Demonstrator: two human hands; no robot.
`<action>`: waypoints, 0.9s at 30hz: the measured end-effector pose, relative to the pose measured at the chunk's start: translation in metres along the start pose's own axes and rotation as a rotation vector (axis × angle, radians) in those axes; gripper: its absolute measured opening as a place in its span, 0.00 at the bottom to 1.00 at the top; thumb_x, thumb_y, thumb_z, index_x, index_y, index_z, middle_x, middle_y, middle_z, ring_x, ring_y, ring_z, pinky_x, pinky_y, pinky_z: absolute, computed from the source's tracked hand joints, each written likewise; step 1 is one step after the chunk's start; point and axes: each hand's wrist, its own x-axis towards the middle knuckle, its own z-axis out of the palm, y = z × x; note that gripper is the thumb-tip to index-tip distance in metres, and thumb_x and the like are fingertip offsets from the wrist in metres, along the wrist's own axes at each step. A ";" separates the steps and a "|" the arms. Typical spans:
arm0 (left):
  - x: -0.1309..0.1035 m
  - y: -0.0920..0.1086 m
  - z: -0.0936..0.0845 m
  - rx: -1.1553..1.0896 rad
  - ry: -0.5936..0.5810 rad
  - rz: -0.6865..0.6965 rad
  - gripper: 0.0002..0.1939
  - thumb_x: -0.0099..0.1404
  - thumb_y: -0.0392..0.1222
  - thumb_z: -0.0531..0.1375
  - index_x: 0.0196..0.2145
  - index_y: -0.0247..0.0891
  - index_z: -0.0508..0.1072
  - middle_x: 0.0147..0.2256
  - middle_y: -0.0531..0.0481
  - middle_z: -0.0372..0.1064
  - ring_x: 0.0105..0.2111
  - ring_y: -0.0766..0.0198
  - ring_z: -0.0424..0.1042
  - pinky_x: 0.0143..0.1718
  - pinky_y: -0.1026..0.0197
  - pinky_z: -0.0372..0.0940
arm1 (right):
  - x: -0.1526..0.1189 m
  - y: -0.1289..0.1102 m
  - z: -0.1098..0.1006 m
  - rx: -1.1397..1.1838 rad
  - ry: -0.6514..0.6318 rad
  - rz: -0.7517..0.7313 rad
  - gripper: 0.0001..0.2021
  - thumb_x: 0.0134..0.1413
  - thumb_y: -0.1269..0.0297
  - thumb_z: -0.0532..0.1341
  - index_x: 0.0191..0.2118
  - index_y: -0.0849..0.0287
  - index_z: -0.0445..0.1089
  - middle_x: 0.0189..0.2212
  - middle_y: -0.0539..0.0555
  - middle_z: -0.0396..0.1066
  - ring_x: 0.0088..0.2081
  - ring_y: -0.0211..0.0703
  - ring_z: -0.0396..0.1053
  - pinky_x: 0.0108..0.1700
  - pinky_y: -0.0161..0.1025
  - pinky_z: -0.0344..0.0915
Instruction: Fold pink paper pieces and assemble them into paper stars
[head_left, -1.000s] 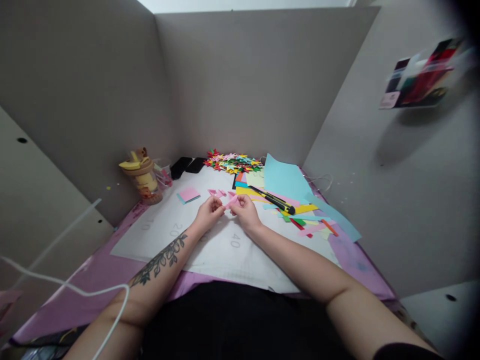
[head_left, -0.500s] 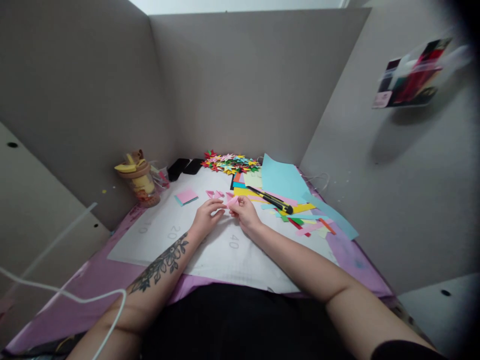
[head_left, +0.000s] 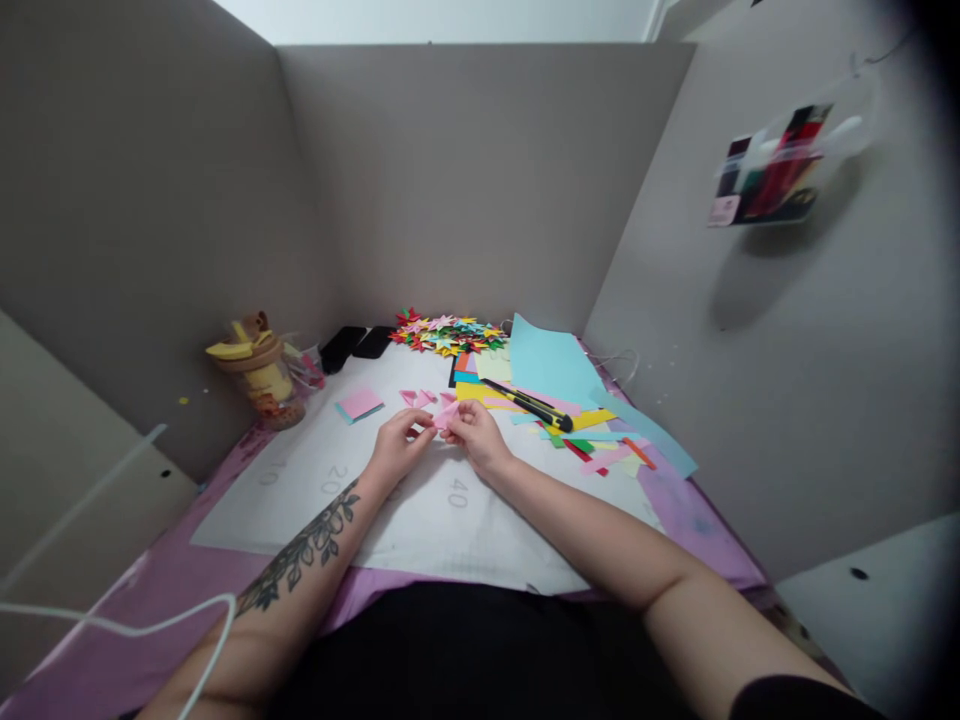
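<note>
A small folded piece of pink paper (head_left: pixel 445 416) is between my two hands, above the white sheet (head_left: pixel 409 545). The fingers of my right hand (head_left: pixel 480 437) are pinched on its right side. My left hand (head_left: pixel 400 441) is closed on its left edge, thumb and fingertips together. Just beyond my fingers lie several small folded pink paper pieces (head_left: pixel 417 398). To the left of them is a stack of square paper (head_left: pixel 360 404), pink on top with blue beneath. The fine folds of the held paper are too small to make out.
A black and yellow utility knife (head_left: pixel 527 404) lies on coloured paper strips (head_left: pixel 615 457) at right. Behind are a heap of folded paper stars (head_left: pixel 450 334) and a light blue sheet (head_left: pixel 553 360). A yellow-lidded cup (head_left: pixel 262 378) stands left, near two black objects (head_left: pixel 355 346). Grey panels enclose the table.
The whole view has shifted slightly, so things sit lower and further left. The pink paper stays between my hands, its angle slightly changed, and my left fingers have moved closer onto it.
</note>
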 end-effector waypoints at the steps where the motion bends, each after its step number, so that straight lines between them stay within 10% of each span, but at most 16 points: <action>1: 0.000 0.001 0.000 -0.026 -0.011 -0.038 0.06 0.56 0.43 0.59 0.30 0.38 0.73 0.31 0.49 0.72 0.32 0.64 0.70 0.30 0.65 0.65 | 0.000 0.000 0.000 -0.029 -0.008 -0.016 0.16 0.37 0.67 0.62 0.34 0.56 0.56 0.19 0.42 0.65 0.21 0.35 0.68 0.23 0.30 0.62; 6: 0.000 -0.002 0.002 -0.109 -0.010 -0.187 0.08 0.54 0.44 0.60 0.25 0.36 0.72 0.24 0.53 0.69 0.24 0.67 0.66 0.28 0.66 0.62 | -0.005 0.000 -0.002 -0.192 -0.058 -0.213 0.18 0.43 0.66 0.60 0.43 0.54 0.56 0.25 0.43 0.64 0.24 0.34 0.69 0.27 0.32 0.65; 12: 0.000 -0.004 0.002 -0.132 0.016 -0.147 0.09 0.56 0.46 0.60 0.27 0.36 0.72 0.26 0.52 0.70 0.26 0.67 0.67 0.30 0.66 0.62 | -0.005 0.004 -0.003 -0.428 -0.107 -0.322 0.05 0.47 0.64 0.59 0.32 0.57 0.66 0.32 0.50 0.65 0.32 0.38 0.67 0.30 0.34 0.66; 27: -0.002 -0.006 0.004 -0.195 0.047 -0.148 0.09 0.53 0.45 0.62 0.30 0.37 0.71 0.28 0.51 0.70 0.29 0.65 0.69 0.32 0.64 0.65 | -0.005 -0.007 -0.003 -0.547 0.002 -0.414 0.06 0.47 0.63 0.58 0.24 0.58 0.66 0.26 0.50 0.66 0.31 0.40 0.63 0.33 0.35 0.60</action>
